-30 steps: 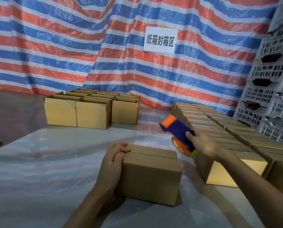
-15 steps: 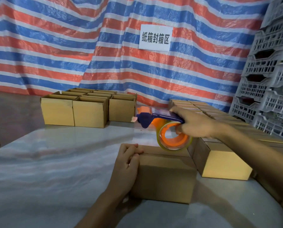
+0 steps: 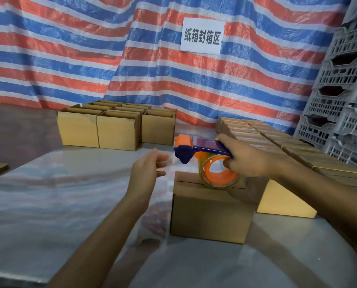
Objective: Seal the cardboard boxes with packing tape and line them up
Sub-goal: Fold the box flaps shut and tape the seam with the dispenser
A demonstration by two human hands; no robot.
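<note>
Box [image 3: 210,215] sat dead centre on the worktop [image 3: 59,194], flaps up, with its long axis and top seam running 9 to 3. I had the right hand [image 3: 246,160] on the tape dispenser [image 3: 206,149], fingers curled round the handle and nose pointing to 9, so it lined up with the seam for one straight pull. The roll hung over the seam; touching or not, hard to say. Left hand [image 3: 147,170] hovered off the box's 9 side, fingers loosely spread, holding nothing. Open boxes [image 3: 115,132] waited at 11, the closed-up row [image 3: 262,138] at 2.
</note>
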